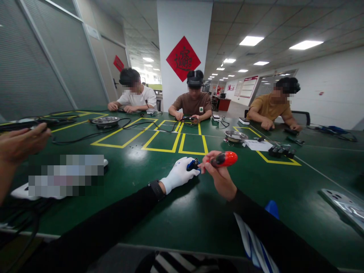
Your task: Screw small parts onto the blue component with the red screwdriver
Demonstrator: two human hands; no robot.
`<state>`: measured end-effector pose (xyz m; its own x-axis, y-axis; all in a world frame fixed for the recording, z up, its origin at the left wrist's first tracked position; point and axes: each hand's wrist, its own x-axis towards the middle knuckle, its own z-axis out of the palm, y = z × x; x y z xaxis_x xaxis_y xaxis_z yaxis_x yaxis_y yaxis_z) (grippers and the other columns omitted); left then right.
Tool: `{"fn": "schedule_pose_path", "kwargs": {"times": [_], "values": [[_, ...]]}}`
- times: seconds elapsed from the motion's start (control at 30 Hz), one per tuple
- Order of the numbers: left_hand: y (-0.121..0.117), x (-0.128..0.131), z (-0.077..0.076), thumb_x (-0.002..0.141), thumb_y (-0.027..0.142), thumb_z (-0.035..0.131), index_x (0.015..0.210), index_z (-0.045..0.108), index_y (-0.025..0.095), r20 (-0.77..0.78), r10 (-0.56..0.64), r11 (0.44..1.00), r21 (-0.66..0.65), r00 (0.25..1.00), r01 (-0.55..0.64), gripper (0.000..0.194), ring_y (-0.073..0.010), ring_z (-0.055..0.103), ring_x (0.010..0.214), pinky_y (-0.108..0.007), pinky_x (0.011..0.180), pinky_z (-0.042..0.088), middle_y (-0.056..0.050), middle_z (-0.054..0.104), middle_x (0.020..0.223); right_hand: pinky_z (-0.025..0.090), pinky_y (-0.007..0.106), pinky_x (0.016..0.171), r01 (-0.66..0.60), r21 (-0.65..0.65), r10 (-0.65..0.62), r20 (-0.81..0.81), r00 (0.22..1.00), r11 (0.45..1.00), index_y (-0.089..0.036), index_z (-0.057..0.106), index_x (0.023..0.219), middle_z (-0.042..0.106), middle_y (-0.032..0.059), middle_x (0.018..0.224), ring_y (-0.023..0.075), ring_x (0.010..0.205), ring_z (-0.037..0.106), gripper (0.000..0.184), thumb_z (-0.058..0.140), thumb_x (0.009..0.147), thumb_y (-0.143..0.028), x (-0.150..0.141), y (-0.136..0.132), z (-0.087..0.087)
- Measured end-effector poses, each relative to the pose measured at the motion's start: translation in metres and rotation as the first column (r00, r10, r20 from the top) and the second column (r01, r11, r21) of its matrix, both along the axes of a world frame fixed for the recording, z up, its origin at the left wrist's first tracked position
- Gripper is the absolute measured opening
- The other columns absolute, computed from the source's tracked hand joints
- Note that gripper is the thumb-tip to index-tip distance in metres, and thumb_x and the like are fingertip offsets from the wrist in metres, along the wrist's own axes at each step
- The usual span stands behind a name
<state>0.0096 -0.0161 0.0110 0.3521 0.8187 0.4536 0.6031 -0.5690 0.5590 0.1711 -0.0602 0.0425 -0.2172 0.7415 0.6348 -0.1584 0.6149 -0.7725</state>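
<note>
My left hand (pixel 179 175), in a white glove, is closed around a small blue and black part (pixel 193 164) with a metal fitting on top, low over the green table. My bare right hand (pixel 223 180) grips a screwdriver by its red and black handle (pixel 227 159). The handle points right, and its other end is towards the blue and black part. The fingers hide the shaft and tip, so I cannot tell whether it touches the part. Below my right forearm lies a white and blue glove (pixel 253 242), partly covered by the sleeve.
Yellow tape outlines (pixel 193 153) mark the green table (pixel 170 223). Metal bowls (pixel 234 136) stand farther back. Several black parts (pixel 281 151) sit beside a white paper (pixel 257 145). A phone (pixel 345 208) lies at right. At left is a co-worker's hand (pixel 24 142); several people sit opposite.
</note>
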Motion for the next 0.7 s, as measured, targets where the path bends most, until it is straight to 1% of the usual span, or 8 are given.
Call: {"fn": "schedule_pose_path", "kwargs": {"times": [0.1, 0.17, 0.23, 0.3, 0.4, 0.5, 0.63, 0.7], "values": [[-0.001, -0.001, 0.001, 0.076, 0.035, 0.062, 0.084, 0.062, 0.019, 0.007, -0.001, 1.0, -0.024, 1.0, 0.002, 0.019, -0.0178, 0.056, 0.077, -0.029, 0.07, 0.046, -0.001, 0.061, 0.083, 0.047, 0.041, 0.091, 0.11, 0.073, -0.116, 0.081, 0.99, 0.991, -0.024, 0.052, 0.109, 0.057, 0.0048, 0.102, 0.0184, 0.093, 0.059, 0.023, 0.045, 0.092, -0.037, 0.003, 0.0, 0.002], [-0.002, -0.001, 0.001, 0.076, 0.037, 0.062, 0.088, 0.062, 0.019, 0.005, 0.006, 1.0, -0.031, 1.0, -0.006, 0.022, -0.0181, 0.056, 0.077, -0.029, 0.069, 0.046, -0.002, 0.061, 0.084, 0.045, 0.042, 0.093, 0.232, 0.162, -0.255, 0.133, 0.958, 0.959, -0.021, 0.059, 0.102, 0.054, 0.008, 0.116, 0.0214, 0.102, 0.056, 0.021, 0.052, 0.089, -0.036, 0.007, 0.001, 0.004], [-0.002, -0.002, 0.002, 0.076, 0.038, 0.062, 0.09, 0.062, 0.019, 0.0, 0.017, 0.999, -0.029, 1.0, -0.017, 0.024, -0.0188, 0.056, 0.078, -0.03, 0.07, 0.046, -0.002, 0.061, 0.085, 0.047, 0.039, 0.086, 0.351, 0.227, -0.386, 0.133, 0.913, 0.908, -0.02, 0.061, 0.093, 0.056, 0.0076, 0.111, 0.0205, 0.095, 0.057, 0.016, 0.062, 0.083, -0.033, 0.011, 0.001, 0.004], [-0.002, -0.002, 0.002, 0.076, 0.039, 0.062, 0.09, 0.063, 0.019, -0.002, 0.024, 1.0, -0.013, 1.0, -0.024, 0.024, -0.0194, 0.056, 0.081, -0.03, 0.073, 0.046, -0.003, 0.061, 0.086, 0.049, 0.032, 0.073, 0.421, 0.22, -0.451, 0.108, 0.886, 0.88, -0.02, 0.059, 0.08, 0.058, 0.003, 0.089, 0.0161, 0.078, 0.057, 0.013, 0.068, 0.077, -0.029, 0.012, 0.001, 0.003], [-0.002, -0.002, 0.001, 0.077, 0.039, 0.062, 0.088, 0.063, 0.019, -0.01, 0.022, 1.0, 0.012, 1.0, -0.022, 0.024, -0.0199, 0.056, 0.083, -0.031, 0.076, 0.046, -0.003, 0.062, 0.086, 0.043, 0.024, 0.051, 0.374, 0.061, -0.378, 0.073, 0.923, 0.925, -0.021, 0.051, 0.074, 0.053, -0.0043, 0.067, 0.0091, 0.051, 0.049, 0.018, 0.068, 0.078, -0.027, 0.011, 0.001, -0.001], [-0.002, -0.002, 0.0, 0.077, 0.04, 0.062, 0.091, 0.063, 0.019, -0.018, 0.031, 0.999, 0.018, 0.999, -0.031, 0.025, -0.0202, 0.056, 0.085, -0.031, 0.078, 0.046, -0.003, 0.061, 0.086, 0.036, 0.021, 0.039, 0.246, -0.108, -0.248, -0.01, 0.969, 0.963, -0.022, 0.049, 0.081, 0.056, -0.0069, 0.062, 0.0073, 0.039, 0.047, 0.021, 0.069, 0.078, -0.028, 0.008, 0.001, -0.001], [-0.002, -0.003, 0.0, 0.077, 0.039, 0.061, 0.091, 0.064, 0.018, -0.041, 0.041, 0.999, 0.019, 0.998, -0.04, 0.026, -0.0205, 0.056, 0.085, -0.032, 0.079, 0.045, -0.004, 0.062, 0.087, 0.051, 0.026, 0.053, 0.085, -0.197, -0.106, -0.102, 0.989, 0.977, -0.021, 0.053, 0.095, 0.063, -0.0019, 0.076, 0.0118, 0.054, 0.061, 0.021, 0.062, 0.083, -0.034, 0.006, 0.002, 0.003], [-0.002, -0.003, 0.0, 0.077, 0.039, 0.062, 0.093, 0.064, 0.018, -0.051, 0.047, 0.999, 0.023, 0.998, -0.046, 0.027, -0.0212, 0.056, 0.086, -0.034, 0.081, 0.045, -0.004, 0.062, 0.089, 0.054, 0.03, 0.063, 0.065, -0.188, -0.084, -0.096, 0.992, 0.98, -0.021, 0.053, 0.106, 0.065, 0.0006, 0.085, 0.013, 0.063, 0.064, 0.025, 0.056, 0.087, -0.036, 0.005, 0.002, 0.002]]}}
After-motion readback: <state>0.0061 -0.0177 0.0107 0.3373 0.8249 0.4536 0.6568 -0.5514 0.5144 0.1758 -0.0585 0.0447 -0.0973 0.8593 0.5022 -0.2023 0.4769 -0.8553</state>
